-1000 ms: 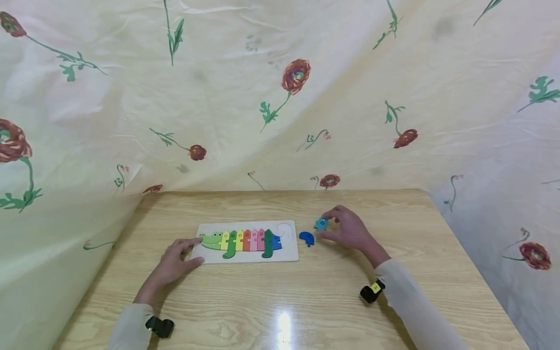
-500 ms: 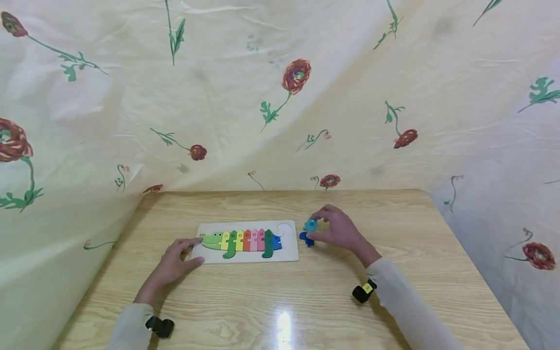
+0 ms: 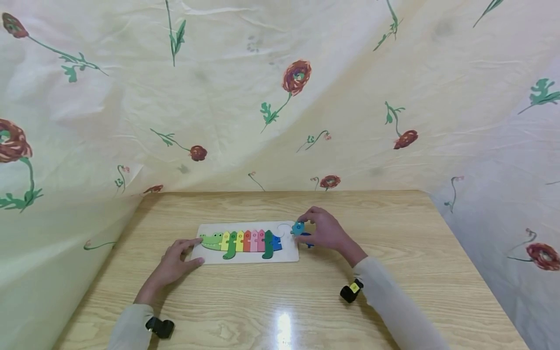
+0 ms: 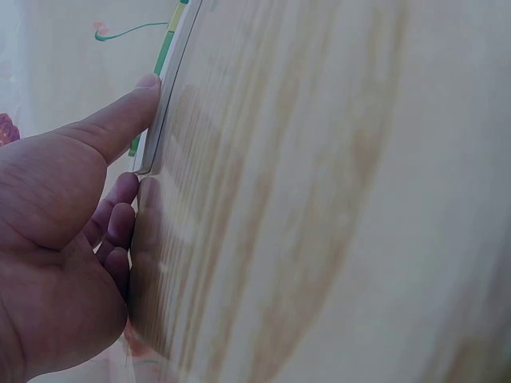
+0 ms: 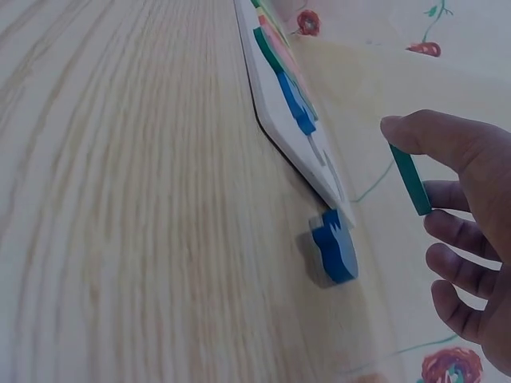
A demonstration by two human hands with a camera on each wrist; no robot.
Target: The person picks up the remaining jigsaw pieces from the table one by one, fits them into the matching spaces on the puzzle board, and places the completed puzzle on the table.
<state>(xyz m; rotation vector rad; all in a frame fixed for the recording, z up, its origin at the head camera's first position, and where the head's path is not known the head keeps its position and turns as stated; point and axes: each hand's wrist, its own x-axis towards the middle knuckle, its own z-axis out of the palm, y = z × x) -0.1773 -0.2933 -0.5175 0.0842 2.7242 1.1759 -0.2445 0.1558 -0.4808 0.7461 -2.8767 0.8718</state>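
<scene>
A wooden crocodile puzzle board (image 3: 245, 257) lies flat, with several coloured pieces in it from the green head (image 3: 212, 241) to a blue piece (image 3: 276, 242). Past that, an outlined patch of bare board shows at the right end. My left hand (image 3: 175, 265) rests on the board's left end, forefinger by the snout and thumb at the near corner. My right hand (image 3: 325, 231) pinches a teal puzzle piece (image 3: 298, 228) between thumb and forefinger, above the board's right edge. Beneath this hand a loose dark blue piece (image 5: 335, 249) lies on the table, partly hidden in the head view.
The wood-grained table (image 3: 245, 306) reaches back to a flower-printed cloth (image 3: 236, 107), which hangs behind it and along both sides. Black wrist cameras sit on the left wrist (image 3: 159, 327) and right wrist (image 3: 351, 291).
My right hand has carried the teal piece leftward, from beyond the loose blue piece to the board's right edge. The left hand and the board have stayed put.
</scene>
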